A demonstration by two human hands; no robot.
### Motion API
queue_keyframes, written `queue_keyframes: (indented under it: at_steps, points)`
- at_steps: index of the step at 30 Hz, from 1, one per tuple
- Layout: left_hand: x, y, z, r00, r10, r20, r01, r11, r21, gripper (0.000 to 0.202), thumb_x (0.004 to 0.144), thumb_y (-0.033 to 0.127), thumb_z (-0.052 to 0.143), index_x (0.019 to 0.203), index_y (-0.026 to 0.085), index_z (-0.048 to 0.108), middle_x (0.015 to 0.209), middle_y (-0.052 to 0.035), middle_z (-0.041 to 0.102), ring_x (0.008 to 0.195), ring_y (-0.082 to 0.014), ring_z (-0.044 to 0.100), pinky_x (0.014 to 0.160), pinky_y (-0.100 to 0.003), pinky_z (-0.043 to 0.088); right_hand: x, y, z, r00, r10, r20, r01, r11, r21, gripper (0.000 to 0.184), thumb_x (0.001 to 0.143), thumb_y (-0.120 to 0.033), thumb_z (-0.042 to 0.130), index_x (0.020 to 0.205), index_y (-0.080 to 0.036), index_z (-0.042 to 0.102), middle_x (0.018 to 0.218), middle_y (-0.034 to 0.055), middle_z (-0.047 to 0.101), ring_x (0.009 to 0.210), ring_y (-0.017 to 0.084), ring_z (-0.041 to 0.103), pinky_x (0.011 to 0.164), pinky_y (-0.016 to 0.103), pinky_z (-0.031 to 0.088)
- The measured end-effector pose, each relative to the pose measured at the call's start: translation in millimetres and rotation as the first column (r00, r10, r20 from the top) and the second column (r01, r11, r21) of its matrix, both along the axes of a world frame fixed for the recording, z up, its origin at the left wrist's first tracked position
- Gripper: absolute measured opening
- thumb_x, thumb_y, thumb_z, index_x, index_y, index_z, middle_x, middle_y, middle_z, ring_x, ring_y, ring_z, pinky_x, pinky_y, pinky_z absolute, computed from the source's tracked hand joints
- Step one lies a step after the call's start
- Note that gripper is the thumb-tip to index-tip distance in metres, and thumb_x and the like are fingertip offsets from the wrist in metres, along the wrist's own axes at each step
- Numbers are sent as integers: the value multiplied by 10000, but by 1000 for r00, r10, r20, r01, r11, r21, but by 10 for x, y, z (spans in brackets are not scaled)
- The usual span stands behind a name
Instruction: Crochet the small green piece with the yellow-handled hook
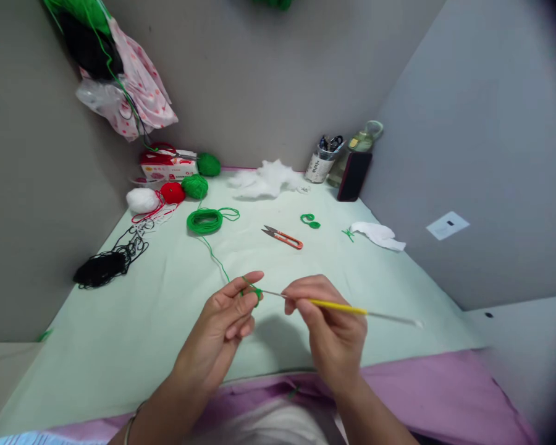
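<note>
Just in front of the orange-handled thread snips (282,237), on the viewer's side, a small knot of green crocheted yarn (254,292) is held above the pale green cloth-covered surface (167,321). The left hand (227,321) has its thumb and fingers pinching this knot. The right hand (328,321) has its fingers pressed together around the yellow grip of a thin metal crochet hook (338,306), whose tip meets the knot. A single green strand (215,256) runs from the knot, past the left of the snips, to a flat coil of green yarn (204,220). Farther left of the snips lie a tangle of black yarn (99,269) and round balls of white yarn (142,199), red yarn (173,193) and green yarn (194,186). Behind the snips sits a fluffy heap of white stuffing (266,179). Behind and right of the snips stand a cup of pens (319,164) and a dark phone (353,176) leaning against the wall. Right of the snips lie a small green yarn curl (310,220) and a crumpled white cloth (379,235).
</note>
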State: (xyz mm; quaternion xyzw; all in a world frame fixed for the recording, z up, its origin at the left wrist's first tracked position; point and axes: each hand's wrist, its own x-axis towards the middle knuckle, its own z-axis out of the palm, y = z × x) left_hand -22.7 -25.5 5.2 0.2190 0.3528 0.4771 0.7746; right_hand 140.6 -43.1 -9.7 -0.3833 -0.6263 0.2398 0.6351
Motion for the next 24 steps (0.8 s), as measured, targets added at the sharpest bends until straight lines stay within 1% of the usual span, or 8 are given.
queue_keyframes:
  at_steps: [1, 3, 5, 7, 11, 16, 21, 24]
  points:
    - [4, -3, 0, 1000, 22, -19, -22, 1000, 16, 335, 726, 237, 981, 1033, 184, 859, 665, 90, 545, 435, 26, 236, 446, -118, 373, -9, 15, 16, 996, 29, -86, -33, 998, -48, 228, 1022, -141, 649, 1072, -279, 823, 847, 21, 745, 743, 144, 681, 662, 270, 581]
    - [18, -21, -7, 996, 46, -80, -40, 996, 77, 348, 732, 233, 972, 1061, 209, 861, 696, 60, 602, 477, -5, 378, 485, -125, 425, -41, 41, 29, 981, 92, -173, -111, 988, -105, 183, 1024, -199, 673, 1011, -278, 838, 868, 27, 758, 770, 147, 695, 679, 270, 584]
    - [30, -44, -23, 989, 51, -141, -30, 989, 145, 349, 743, 245, 966, 1076, 227, 863, 749, 23, 665, 587, -53, 529, 565, -140, 495, -77, 56, 19, 972, 131, -193, -159, 978, -136, 161, 1013, -222, 701, 1004, -281, 850, 932, 41, 788, 863, 164, 730, 742, 280, 602]
    - [25, -58, -44, 981, 61, -184, -25, 981, 192, 314, 776, 269, 948, 1076, 237, 864, 787, 5, 688, 670, -83, 586, 631, -157, 534, -95, 61, 1, 970, 131, -207, -164, 974, -153, 163, 1012, -224, 705, 1024, -290, 854, 968, 45, 801, 908, 168, 741, 765, 280, 604]
    - [-23, -49, -79, 978, 58, -203, -11, 975, 223, 300, 836, 297, 905, 1128, 252, 855, 807, 13, 662, 610, -69, 527, 550, -160, 503, -82, 66, -5, 970, 131, -206, -163, 975, -150, 163, 1011, -231, 710, 1025, -300, 857, 949, 40, 799, 858, 157, 727, 719, 268, 590]
    - [-35, -25, -58, 978, 0, -207, 45, 976, 213, 423, 790, 293, 944, 1196, 251, 836, 834, 3, 683, 581, -65, 508, 502, -160, 488, -68, 95, 4, 966, 131, -222, -168, 974, -155, 165, 1008, -232, 715, 1038, -312, 857, 942, 33, 787, 887, 155, 729, 749, 265, 605]
    - [-25, 2, -33, 983, 26, -184, 12, 979, 201, 408, 766, 298, 958, 1154, 240, 845, 825, 4, 688, 567, -65, 478, 462, -149, 478, -66, 115, -13, 953, 154, -260, -204, 963, -179, 162, 1011, -240, 712, 1036, -307, 857, 951, 32, 779, 772, 129, 685, 698, 264, 588]
    - [-30, 10, -31, 984, 31, -173, 2, 982, 191, 409, 762, 283, 962, 1154, 255, 847, 812, 19, 687, 525, -42, 434, 459, -142, 477, -60, 117, -23, 946, 166, -280, -224, 956, -190, 152, 1007, -249, 719, 1032, -306, 858, 960, 35, 779, 768, 131, 679, 698, 272, 587]
